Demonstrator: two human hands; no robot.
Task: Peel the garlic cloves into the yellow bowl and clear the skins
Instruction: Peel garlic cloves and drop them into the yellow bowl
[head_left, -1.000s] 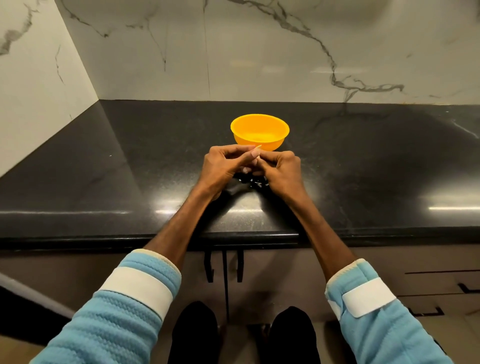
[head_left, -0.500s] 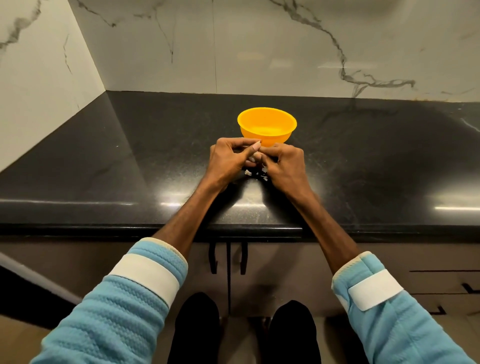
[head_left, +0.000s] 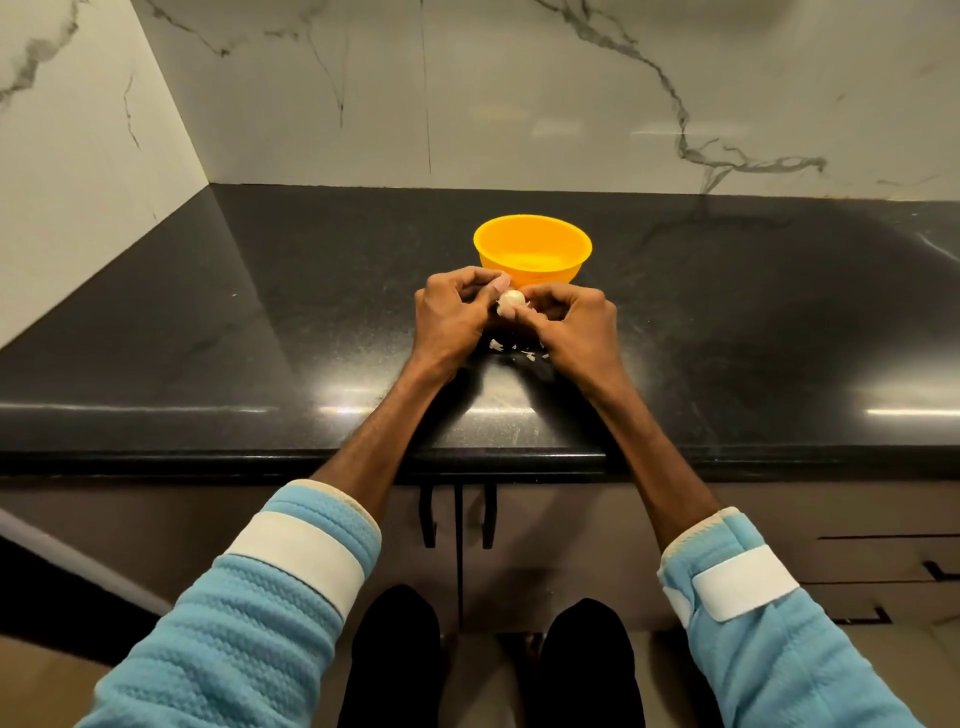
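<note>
Fingers of both hands pinch one pale garlic clove (head_left: 510, 300) just in front of the yellow bowl (head_left: 532, 249), left hand (head_left: 453, 317) and right hand (head_left: 574, 323) curled round it. Skins (head_left: 511, 349) lie on the counter (head_left: 260, 312) below. Peeling looks under way; next, probably a drop into the bowl.

There is a single view, worn on the head, looking forward and steeply down along the person's own forearms. The left hand (head_left: 452, 317) and right hand (head_left: 574, 322) meet near frame centre, fairly near the lens, pinching a garlic clove (head_left: 510, 300). The yellow bowl (head_left: 532, 249) stands just beyond. The black desk (head_left: 260, 338) spans the middle, with marble wall (head_left: 519, 93) above and cabinet doors (head_left: 571, 530) below.
</note>
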